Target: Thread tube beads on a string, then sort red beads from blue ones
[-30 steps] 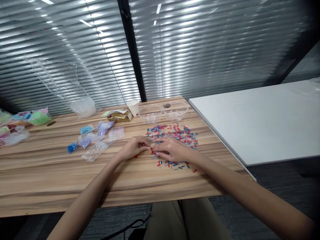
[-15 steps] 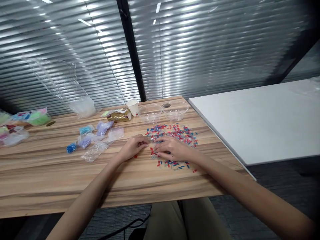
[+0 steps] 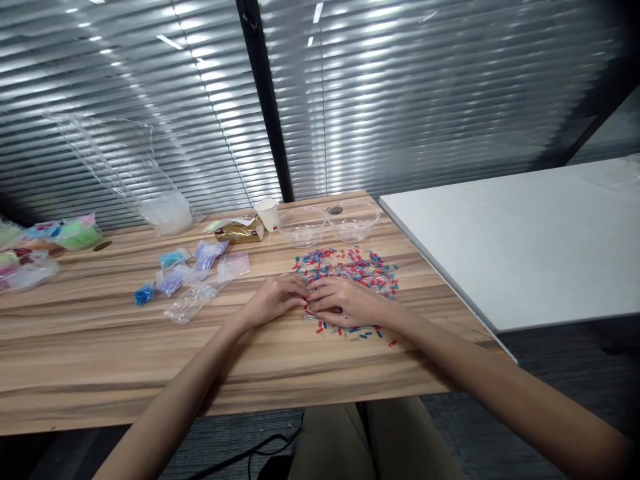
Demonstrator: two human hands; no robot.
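Observation:
Small red, blue and clear pieces (image 3: 357, 268) lie spread in a loose pile on the wooden table. My left hand (image 3: 277, 298) is at the pile's left edge, its fingers bent together and the tips close to my right hand; what they hold, if anything, is too small to name. Over the lower left part of the pile rests my right hand (image 3: 345, 301), palm down with fingers curved and slightly apart, covering some of the pieces. Behind the pile stand two clear bowls, a left one (image 3: 303, 230) and a right one (image 3: 353, 223).
A paper cup (image 3: 267, 215) and a gold packet (image 3: 239, 231) stand left of the bowls. Small bags with purple (image 3: 210, 255) and blue (image 3: 143, 295) contents lie on the left. Further left are bags with green contents (image 3: 77, 235). A white table (image 3: 515, 247) adjoins at right.
My left hand has moved right, up to the pile and near my right hand's fingertips. The red piece that lay beside my left hand is no longer seen there. My right hand has barely moved.

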